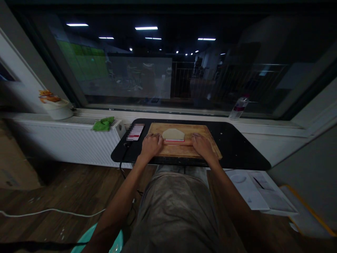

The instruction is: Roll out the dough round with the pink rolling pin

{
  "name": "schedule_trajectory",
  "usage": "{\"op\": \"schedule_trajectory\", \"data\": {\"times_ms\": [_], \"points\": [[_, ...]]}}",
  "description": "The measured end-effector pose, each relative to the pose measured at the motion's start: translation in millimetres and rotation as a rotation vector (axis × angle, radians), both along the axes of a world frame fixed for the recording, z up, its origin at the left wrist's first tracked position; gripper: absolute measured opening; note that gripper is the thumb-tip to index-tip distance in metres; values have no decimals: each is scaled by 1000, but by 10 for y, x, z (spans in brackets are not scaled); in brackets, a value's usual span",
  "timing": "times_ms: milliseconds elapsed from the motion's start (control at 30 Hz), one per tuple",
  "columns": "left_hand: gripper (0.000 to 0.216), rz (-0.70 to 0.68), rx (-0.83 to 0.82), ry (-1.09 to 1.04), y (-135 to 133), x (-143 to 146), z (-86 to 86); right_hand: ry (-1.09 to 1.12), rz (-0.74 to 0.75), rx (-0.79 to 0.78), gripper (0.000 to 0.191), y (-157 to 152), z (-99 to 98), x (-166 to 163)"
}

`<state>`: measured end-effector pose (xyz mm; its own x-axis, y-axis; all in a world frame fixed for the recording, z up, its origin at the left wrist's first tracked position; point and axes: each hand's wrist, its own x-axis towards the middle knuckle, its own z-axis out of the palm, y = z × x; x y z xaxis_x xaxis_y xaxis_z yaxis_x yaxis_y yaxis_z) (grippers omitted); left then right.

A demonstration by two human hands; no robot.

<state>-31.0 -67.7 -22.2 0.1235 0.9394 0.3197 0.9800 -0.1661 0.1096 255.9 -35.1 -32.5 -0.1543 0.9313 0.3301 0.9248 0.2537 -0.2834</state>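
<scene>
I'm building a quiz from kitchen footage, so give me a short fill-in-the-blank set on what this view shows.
1. Both hands, the left hand and the right hand, press on a rolling ____ lying across the board.
2. The flat piece of dough lies on a ____ cutting board.
3. The board rests on a ____ tabletop.
4. On the radiator at the left lies a ____ cloth.

Missing words: pin; wooden; black; green

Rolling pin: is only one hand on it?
No, both the left hand and the right hand press on the rolling pin, which lies across the wooden board at the near edge of the dough.
</scene>
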Motion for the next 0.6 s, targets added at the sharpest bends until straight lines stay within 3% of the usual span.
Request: {"op": "schedule_trajectory", "data": {"times_ms": [133,400,600], "points": [[45,-15,12,7,-35,-15,-19,-6,6,19,50,-60,-18,19],[38,11,-52,32,203,13,74,-128,24,15,46,318,-14,32],[41,-50,16,2,-4,-52,-48,4,46,74,47,144,-124,84]]}}
